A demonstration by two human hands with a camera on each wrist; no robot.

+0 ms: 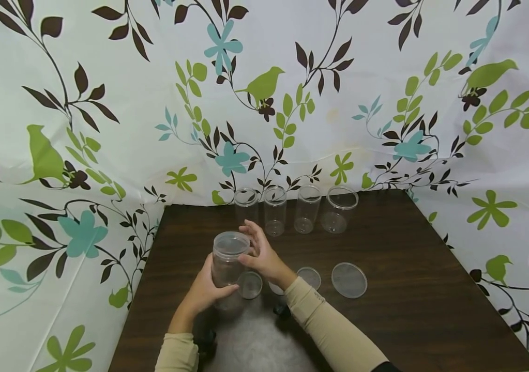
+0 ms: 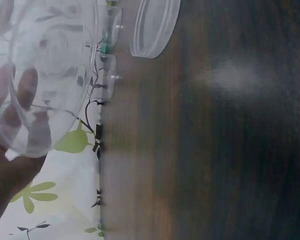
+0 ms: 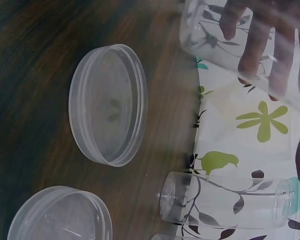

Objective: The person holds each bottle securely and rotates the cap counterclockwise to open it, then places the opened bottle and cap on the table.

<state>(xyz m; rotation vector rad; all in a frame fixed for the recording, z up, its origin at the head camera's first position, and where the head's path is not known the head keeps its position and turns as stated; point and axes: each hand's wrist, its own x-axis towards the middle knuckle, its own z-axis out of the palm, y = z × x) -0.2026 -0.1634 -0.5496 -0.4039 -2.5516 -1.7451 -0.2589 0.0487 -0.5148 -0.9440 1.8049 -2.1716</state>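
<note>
My left hand [image 1: 206,289] grips a clear plastic jar [image 1: 226,271] by its side, above the table. A frosted lid [image 1: 231,243] sits on top of this jar. At the lid's right edge is my right hand [image 1: 264,256], its thumb near the rim and its other fingers spread behind. Whether those fingers press on the lid cannot be told. In the left wrist view the jar [image 2: 52,125] fills the upper left corner, with fingers showing through its wall. The right wrist view also shows fingers through the clear jar [image 3: 205,37].
Several clear jars, such as the wide one [image 1: 338,212], stand open in a row at the table's back edge. Several loose lids lie nearer, among them a large one [image 1: 349,280] and a small one [image 1: 249,285]. Patterned cloth [image 1: 264,129] hangs behind the dark wooden table [image 1: 413,289].
</note>
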